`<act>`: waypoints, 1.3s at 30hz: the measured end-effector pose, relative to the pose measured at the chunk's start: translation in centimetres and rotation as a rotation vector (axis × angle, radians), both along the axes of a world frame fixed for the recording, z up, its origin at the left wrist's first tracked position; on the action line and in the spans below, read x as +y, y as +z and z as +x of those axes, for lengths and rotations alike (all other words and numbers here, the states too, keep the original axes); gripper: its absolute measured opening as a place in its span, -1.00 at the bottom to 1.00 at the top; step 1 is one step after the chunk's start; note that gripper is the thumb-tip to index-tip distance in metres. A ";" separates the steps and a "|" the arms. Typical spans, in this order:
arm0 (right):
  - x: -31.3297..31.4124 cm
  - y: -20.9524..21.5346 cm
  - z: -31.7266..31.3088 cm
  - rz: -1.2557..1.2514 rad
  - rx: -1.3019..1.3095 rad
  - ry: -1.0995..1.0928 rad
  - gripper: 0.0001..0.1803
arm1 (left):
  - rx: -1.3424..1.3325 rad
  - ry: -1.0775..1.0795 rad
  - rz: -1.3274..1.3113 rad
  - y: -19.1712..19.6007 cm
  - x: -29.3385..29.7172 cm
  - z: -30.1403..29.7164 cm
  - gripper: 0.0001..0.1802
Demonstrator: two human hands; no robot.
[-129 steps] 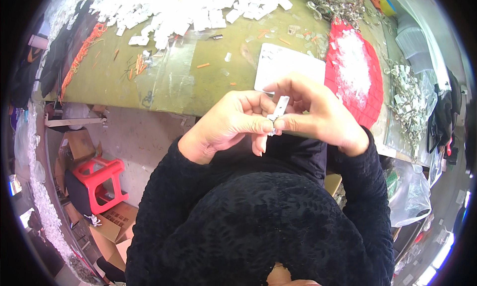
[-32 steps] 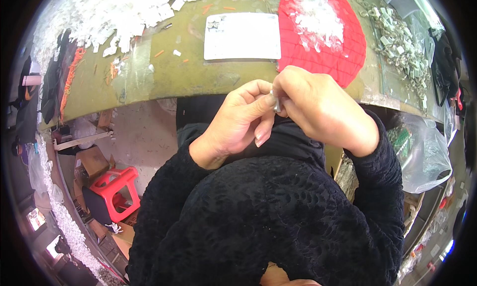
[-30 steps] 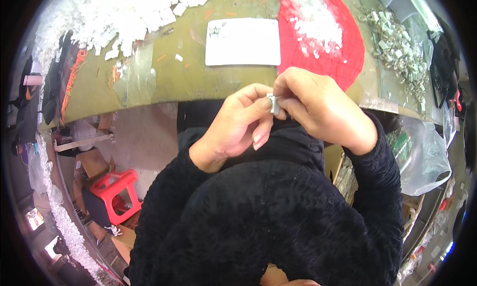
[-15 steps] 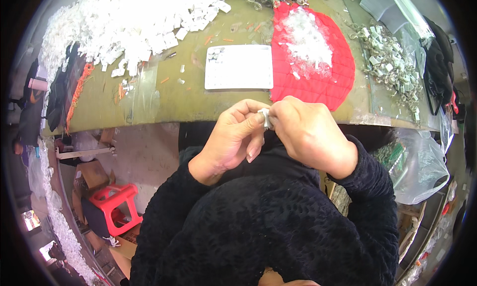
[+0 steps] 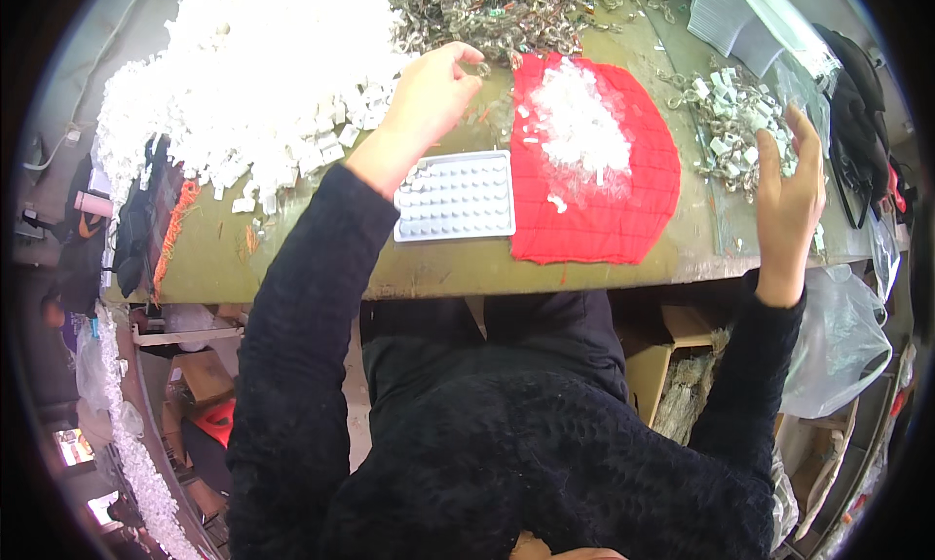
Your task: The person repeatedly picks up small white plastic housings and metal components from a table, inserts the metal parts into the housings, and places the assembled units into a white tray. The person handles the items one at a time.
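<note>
My left hand (image 5: 429, 97) reaches forward to the near edge of a heap of small metal parts (image 5: 497, 10), fingertips pinching at one piece; whether it holds it I cannot tell. My right hand (image 5: 791, 195) is stretched out to the right with fingers spread over a pile of assembled metal-and-white pieces (image 5: 730, 122), holding nothing that I can see. Between the hands lies a red cloth (image 5: 604, 209) with a mound of tiny clear bits (image 5: 579, 131). A white dimpled tray (image 5: 456, 198) lies just below my left wrist.
A large heap of small white plastic blocks (image 5: 253, 83) covers the table's left. Clear plastic bags (image 5: 750, 19) lie at the far right corner, a dark bag (image 5: 862, 141) hangs at the right edge. Cardboard boxes (image 5: 653, 365) and a red stool (image 5: 209, 424) stand under the green table (image 5: 321, 268).
Both hands were together near my chest working one small piece. They have now parted: the left has gone forward to the metal heap, the right out to the pile on the right.
</note>
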State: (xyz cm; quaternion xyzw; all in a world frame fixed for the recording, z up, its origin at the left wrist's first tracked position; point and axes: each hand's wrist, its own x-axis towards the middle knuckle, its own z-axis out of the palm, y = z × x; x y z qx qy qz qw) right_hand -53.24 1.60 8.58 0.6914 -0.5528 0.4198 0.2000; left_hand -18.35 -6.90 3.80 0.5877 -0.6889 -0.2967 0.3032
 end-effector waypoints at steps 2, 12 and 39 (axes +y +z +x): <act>0.8 -1.2 0.8 0.009 -0.118 0.124 -0.60 | -0.240 0.059 -0.112 -1.5 -3.6 -0.3 -0.57; -3.6 -2.1 9.1 0.157 -0.127 0.696 -0.73 | -0.428 0.174 0.009 -4.9 -9.1 0.1 -0.73; -4.5 -5.2 13.1 0.837 -1.030 1.047 -0.85 | 0.661 0.284 -0.095 1.0 8.0 -5.7 -0.86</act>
